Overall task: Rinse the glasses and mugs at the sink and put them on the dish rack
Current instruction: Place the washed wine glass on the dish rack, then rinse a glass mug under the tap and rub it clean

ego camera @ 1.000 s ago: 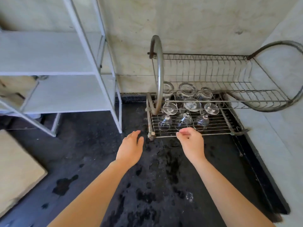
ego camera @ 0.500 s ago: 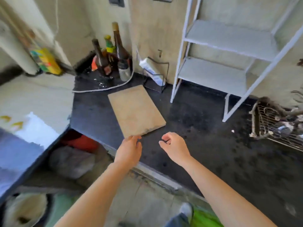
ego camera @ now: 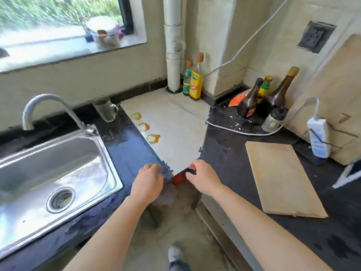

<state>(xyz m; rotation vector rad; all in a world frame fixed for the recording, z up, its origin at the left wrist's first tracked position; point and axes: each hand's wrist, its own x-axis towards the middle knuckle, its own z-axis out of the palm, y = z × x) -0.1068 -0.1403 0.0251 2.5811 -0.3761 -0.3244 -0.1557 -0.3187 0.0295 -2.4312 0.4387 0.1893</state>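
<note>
Bottles (ego camera: 250, 100) are crowding the far corner of the dark worktop (ego camera: 230, 153), and a cable (ego camera: 195, 114) is trailing past them toward a power strip (ego camera: 318, 137) against the right wall. A board (ego camera: 281, 178) is lying flat to our right. We are holding our left hand (ego camera: 147, 184) and right hand (ego camera: 203, 178) out over the gap at the worktop's inner corner, fingers loosely curled and gripping nothing. Something red (ego camera: 178, 178) is showing below, between them. One glass mug (ego camera: 106, 109) is standing upright at the back, just right of the faucet (ego camera: 48, 100) and behind the sink (ego camera: 58, 153), well apart from both hands. Three orange rings (ego camera: 143, 127) are marking the pale slab between the mug and our hands.
</note>
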